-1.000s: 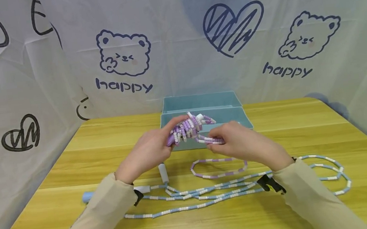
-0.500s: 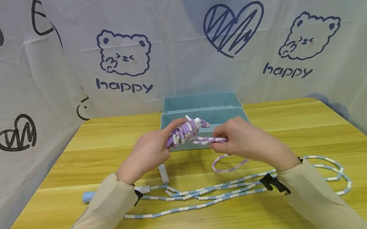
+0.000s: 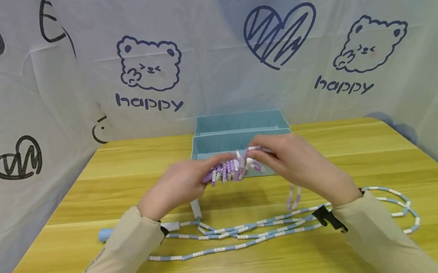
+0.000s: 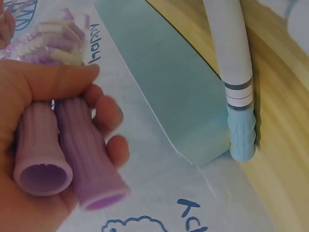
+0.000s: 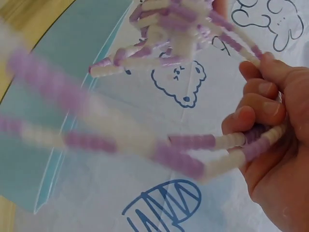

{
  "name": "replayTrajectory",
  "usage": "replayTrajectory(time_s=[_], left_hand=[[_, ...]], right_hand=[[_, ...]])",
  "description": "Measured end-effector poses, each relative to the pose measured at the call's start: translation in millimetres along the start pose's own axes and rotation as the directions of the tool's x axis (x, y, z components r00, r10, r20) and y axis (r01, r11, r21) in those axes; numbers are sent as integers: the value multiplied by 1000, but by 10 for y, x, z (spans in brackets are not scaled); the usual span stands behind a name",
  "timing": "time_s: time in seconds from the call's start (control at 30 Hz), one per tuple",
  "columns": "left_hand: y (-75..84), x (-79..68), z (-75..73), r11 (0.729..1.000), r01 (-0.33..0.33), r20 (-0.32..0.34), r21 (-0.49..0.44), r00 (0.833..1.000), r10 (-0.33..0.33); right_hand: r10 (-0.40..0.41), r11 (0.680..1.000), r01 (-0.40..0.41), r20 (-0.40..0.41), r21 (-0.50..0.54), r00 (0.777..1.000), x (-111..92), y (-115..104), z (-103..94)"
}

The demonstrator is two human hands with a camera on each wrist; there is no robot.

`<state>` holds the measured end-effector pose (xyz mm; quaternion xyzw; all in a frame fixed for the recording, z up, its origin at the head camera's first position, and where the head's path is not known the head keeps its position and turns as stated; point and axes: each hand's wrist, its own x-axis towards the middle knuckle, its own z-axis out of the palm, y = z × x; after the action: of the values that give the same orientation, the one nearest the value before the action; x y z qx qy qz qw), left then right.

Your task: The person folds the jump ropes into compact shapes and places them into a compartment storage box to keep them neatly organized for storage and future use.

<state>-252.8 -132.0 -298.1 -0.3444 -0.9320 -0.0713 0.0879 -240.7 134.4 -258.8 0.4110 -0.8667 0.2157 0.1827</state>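
My left hand [image 3: 172,187] grips a purple-and-white beaded jump rope by its two purple handles [image 4: 91,154], which lie side by side with their flared, hollow ends showing in the left wrist view. Beaded cord [image 3: 229,171] is wound in several turns beyond the thumb. My right hand [image 3: 300,158] pinches the doubled free length of cord [image 5: 236,46] close to the wound turns, at the upper right of the bundle. From that hand the remaining cord [image 5: 188,166] passes behind curled fingers and trails away, ending in a narrow loop [image 3: 293,198] below.
A blue-and-white beaded jump rope [image 3: 257,225] lies stretched across the wooden table [image 3: 234,270], looped at the right. Its blue handle end [image 3: 106,234] is partly behind the left sleeve; a white handle [image 3: 196,209] lies nearby. Behind the hands stands a light blue open box [image 3: 241,120].
My right hand has risen over the wound bundle, bringing the cord up with it. The left hand's bundle has dipped slightly. The trailing purple loop has shrunk from a wide oval to a narrow loop.
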Motion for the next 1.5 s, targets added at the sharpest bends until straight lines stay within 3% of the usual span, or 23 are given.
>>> replayTrajectory(time_s=[0.17, 0.37, 0.6, 0.8, 1.1, 1.37, 1.5], left_hand=[[74, -11, 15, 995, -87, -53, 45, 995, 90], [155, -19, -5, 978, -150, -103, 145, 981, 165], [183, 0, 0, 894, -222, -171, 389, 936, 307], [192, 28, 14, 847, -224, -213, 483, 908, 362], [274, 12, 17, 831, -171, -210, 529, 923, 323], [323, 17, 47, 845, -172, -217, 505, 923, 318], [303, 16, 55, 869, -190, -212, 457, 925, 314]], right_hand=[[1, 1000, -1, -54, 0, 999, 1, 41, 32], [105, 994, -105, -71, 1, 992, 2, 87, 46], [215, 974, -211, -38, 88, 976, -10, 140, 61], [298, 937, -290, -10, 196, 955, -16, 152, 66], [335, 919, -325, -5, 221, 942, 1, 125, 110], [338, 916, -322, -28, 238, 941, 10, 87, 132], [351, 906, -335, -17, 257, 936, 6, 105, 114]])
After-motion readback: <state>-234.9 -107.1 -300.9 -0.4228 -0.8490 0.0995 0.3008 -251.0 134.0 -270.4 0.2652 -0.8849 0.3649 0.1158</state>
